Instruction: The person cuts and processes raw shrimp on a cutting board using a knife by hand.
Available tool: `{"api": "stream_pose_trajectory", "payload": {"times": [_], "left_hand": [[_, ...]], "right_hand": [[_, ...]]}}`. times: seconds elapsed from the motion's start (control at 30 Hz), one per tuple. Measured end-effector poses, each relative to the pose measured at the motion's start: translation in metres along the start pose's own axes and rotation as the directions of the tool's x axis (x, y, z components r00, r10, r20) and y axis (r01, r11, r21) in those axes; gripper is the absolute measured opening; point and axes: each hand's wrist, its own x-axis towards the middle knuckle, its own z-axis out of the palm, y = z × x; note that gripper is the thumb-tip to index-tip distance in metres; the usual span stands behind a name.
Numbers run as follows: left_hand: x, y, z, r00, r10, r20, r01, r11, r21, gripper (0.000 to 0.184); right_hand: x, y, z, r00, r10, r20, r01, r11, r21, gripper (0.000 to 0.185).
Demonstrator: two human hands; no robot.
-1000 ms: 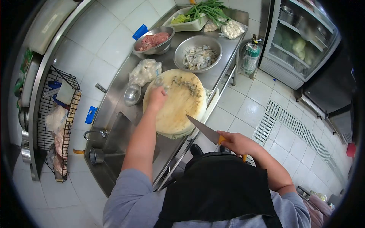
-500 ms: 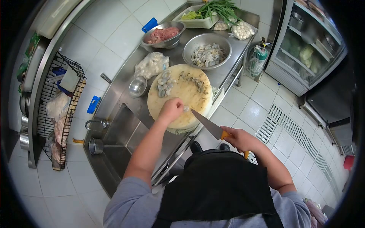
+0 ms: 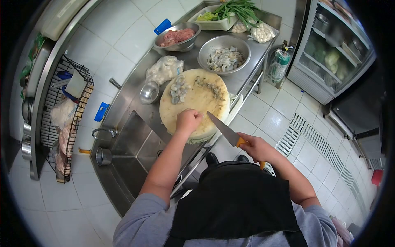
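My right hand (image 3: 260, 149) is wrapped round the orange handle of a knife (image 3: 224, 129), its tip over the right part of the round cutting board (image 3: 175, 113). My left hand (image 3: 189, 121) is closed low over the board, left of the blade; whatever its fingers pinch is hidden. Grey shrimp-like pieces (image 3: 179, 89) lie in a pile at the board's upper left. Dark scraps (image 3: 214, 89) are scattered at its upper right. Behind the board a perforated metal bowl (image 3: 201, 61) holds more grey pieces.
A metal bowl of raw meat (image 3: 177, 37), a plastic bag (image 3: 164, 70) and a ladle (image 3: 149, 92) are beyond the board. The sink (image 3: 131, 144) is at left, below a wire rack (image 3: 47, 123). Greens (image 3: 238, 12) lie in a tray at the back. A fridge (image 3: 329, 53) stands right.
My left hand has come from the pile at the board's upper left down towards its near edge, near the blade. The small pale piece seen by its fingers half a second ago no longer shows.
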Motion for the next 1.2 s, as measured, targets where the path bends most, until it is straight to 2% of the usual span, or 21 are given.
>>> {"api": "stream_pose_trajectory", "payload": {"times": [0.03, 0.07, 0.13, 0.17, 0.23, 0.27, 0.3, 0.37, 0.47, 0.63, 0.73, 0.9, 1.07, 1.13, 1.2], "left_hand": [[-0.001, 0.004, -0.002, 0.993, -0.086, 0.08, 0.083, 0.996, 0.043, 0.016], [-0.001, 0.005, -0.001, 0.993, -0.087, 0.08, 0.083, 0.996, 0.044, 0.016], [0.001, 0.005, 0.004, 0.999, 0.052, -0.011, -0.052, 0.999, 0.01, 0.013], [0.003, 0.002, 0.008, 0.999, 0.052, -0.009, -0.052, 0.999, 0.011, 0.013], [0.008, -0.004, 0.014, 0.975, 0.197, -0.104, -0.197, 0.98, 0.008, 0.013], [0.01, -0.007, 0.017, 0.975, 0.197, -0.104, -0.197, 0.98, 0.009, 0.013], [0.012, -0.006, 0.016, 0.978, 0.181, -0.106, -0.183, 0.983, -0.002, 0.013], [0.014, -0.004, 0.014, 0.98, 0.169, -0.104, -0.172, 0.985, -0.013, 0.013], [0.014, 0.001, 0.009, 0.991, 0.121, -0.064, -0.124, 0.991, -0.043, 0.013], [0.015, 0.0, 0.008, 0.991, 0.127, -0.038, -0.126, 0.991, 0.036, 0.012], [0.017, -0.003, 0.009, 0.998, 0.069, 0.0, -0.069, 0.998, 0.003, 0.011], [0.02, -0.003, 0.01, 0.997, 0.071, 0.009, -0.071, 0.997, 0.029, 0.012], [0.021, -0.003, 0.013, 0.996, 0.086, -0.01, -0.086, 0.994, 0.061, 0.013], [0.02, -0.003, 0.017, 0.99, -0.124, 0.062, 0.13, 0.985, -0.114, 0.015], [0.02, -0.004, 0.02, 0.988, -0.145, 0.05, 0.15, 0.982, -0.112, 0.015]], "right_hand": [[0.0, -0.001, 0.001, 1.0, 0.004, -0.002, -0.004, 1.0, -0.006, 0.058], [0.0, -0.002, 0.001, 1.0, 0.008, -0.004, -0.008, 1.0, -0.013, 0.057], [-0.002, -0.008, -0.001, 1.0, 0.029, 0.003, -0.029, 1.0, -0.006, 0.057], [-0.003, -0.009, -0.001, 0.999, 0.051, 0.011, -0.051, 0.999, 0.0, 0.057], [-0.002, -0.011, -0.001, 0.998, 0.061, 0.006, -0.061, 0.998, 0.003, 0.057], [-0.001, -0.011, -0.002, 0.997, 0.071, -0.001, -0.071, 0.997, 0.006, 0.057], [0.002, -0.006, -0.001, 0.997, 0.071, -0.002, -0.071, 0.997, 0.008, 0.057], [0.012, 0.009, 0.004, 0.994, -0.095, -0.059, 0.093, 0.995, -0.044, 0.058], [0.006, -0.006, 0.001, 0.999, -0.022, -0.027, 0.022, 1.0, 0.004, 0.058], [0.015, 0.001, 0.006, 0.998, -0.034, -0.045, 0.033, 0.999, -0.003, 0.057], [0.016, -0.003, 0.005, 0.999, -0.03, -0.044, 0.031, 0.999, 0.015, 0.057], [0.019, -0.007, 0.005, 0.999, -0.027, -0.025, 0.028, 0.999, 0.042, 0.058], [0.041, -0.003, 0.008, 0.999, 0.023, 0.039, -0.029, 0.984, 0.176, 0.057], [0.045, -0.003, 0.01, 0.999, 0.012, 0.039, -0.02, 0.981, 0.191, 0.057], [0.043, -0.004, 0.011, 0.999, 0.002, 0.042, -0.011, 0.979, 0.205, 0.057]]}}
